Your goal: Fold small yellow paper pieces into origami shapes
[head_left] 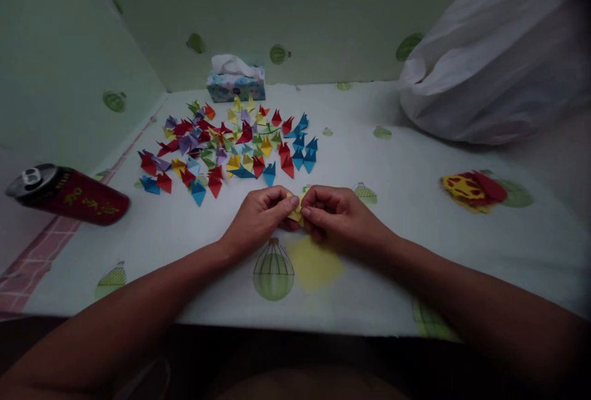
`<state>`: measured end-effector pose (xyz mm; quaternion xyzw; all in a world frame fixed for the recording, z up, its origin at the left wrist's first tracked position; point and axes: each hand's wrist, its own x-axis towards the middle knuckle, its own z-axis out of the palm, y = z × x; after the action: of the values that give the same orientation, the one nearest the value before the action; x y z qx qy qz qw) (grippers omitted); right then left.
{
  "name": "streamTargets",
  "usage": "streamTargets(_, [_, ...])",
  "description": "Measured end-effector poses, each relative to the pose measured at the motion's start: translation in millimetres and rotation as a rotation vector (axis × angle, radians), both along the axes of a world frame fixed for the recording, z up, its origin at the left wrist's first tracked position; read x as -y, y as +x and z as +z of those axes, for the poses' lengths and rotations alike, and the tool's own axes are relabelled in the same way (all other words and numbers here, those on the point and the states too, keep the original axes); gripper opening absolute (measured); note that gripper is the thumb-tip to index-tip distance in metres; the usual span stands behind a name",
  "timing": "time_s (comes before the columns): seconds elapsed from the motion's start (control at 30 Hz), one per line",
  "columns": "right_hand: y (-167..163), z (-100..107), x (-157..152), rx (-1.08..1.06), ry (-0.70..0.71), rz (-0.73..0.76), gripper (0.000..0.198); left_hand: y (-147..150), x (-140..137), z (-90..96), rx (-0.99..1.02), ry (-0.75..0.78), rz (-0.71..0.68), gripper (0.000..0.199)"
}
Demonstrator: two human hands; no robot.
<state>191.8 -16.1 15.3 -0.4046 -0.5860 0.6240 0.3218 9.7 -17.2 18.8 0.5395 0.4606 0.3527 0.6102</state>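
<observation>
Between both hands, over the middle of the table, is a small piece of folded yellow origami paper [296,210]. My left hand [265,212] pinches its left side, thumb on top. From the other side my right hand [339,212] pinches it with thumb and curled fingers. Its exact folds are mostly hidden by the fingers. On the tabletop just below my right hand lies a flat yellow paper sheet [318,264]. Many small folded paper cranes [215,181] in red, blue, yellow, green and purple are spread beyond my left hand.
A tissue box [237,86] stands at the back wall behind the cranes. At left is a red drink can [76,197]. A large white plastic bag [484,61] fills the back right. A red and yellow item [473,191] lies on the right of the patterned tabletop [369,301].
</observation>
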Motion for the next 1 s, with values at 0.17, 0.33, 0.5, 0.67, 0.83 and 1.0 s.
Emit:
streamTargets(0.17, [0.4, -0.6, -0.5, -0.005, -0.012, -0.009, 0.016, 0.0, -0.6, -0.9, 0.014, 0.003, 0.005, 0.026])
streamTargets(0.33, [1.2, -1.3, -1.2, -0.003, -0.021, -0.01, 0.017, -1.0, -0.6, -1.0, 0.014, -0.011, 0.012, 0.026])
streamTargets(0.5, [1.5, -1.5, -1.1, 0.013, -0.011, -0.007, 0.018, 0.3, 0.7, 1.1, 0.023, -0.02, 0.017, 0.027])
streamTargets(0.67, [1.2, -1.4, -1.2, 0.044, 0.003, -0.006, 0.015, 1.1, 0.7, 0.9, 0.016, -0.018, 0.024, 0.029])
streamTargets(0.83, [0.9, -1.5, -1.0, 0.046, 0.021, -0.005, 0.014, 0.4, -0.2, -1.7, 0.027, -0.012, 0.021, 0.028])
streamTargets(1.0, [1.1, -0.3, 0.0, 0.029, 0.022, 0.0, 0.011, -0.2, -0.3, -2.7, 0.067, -0.049, 0.021, 0.026])
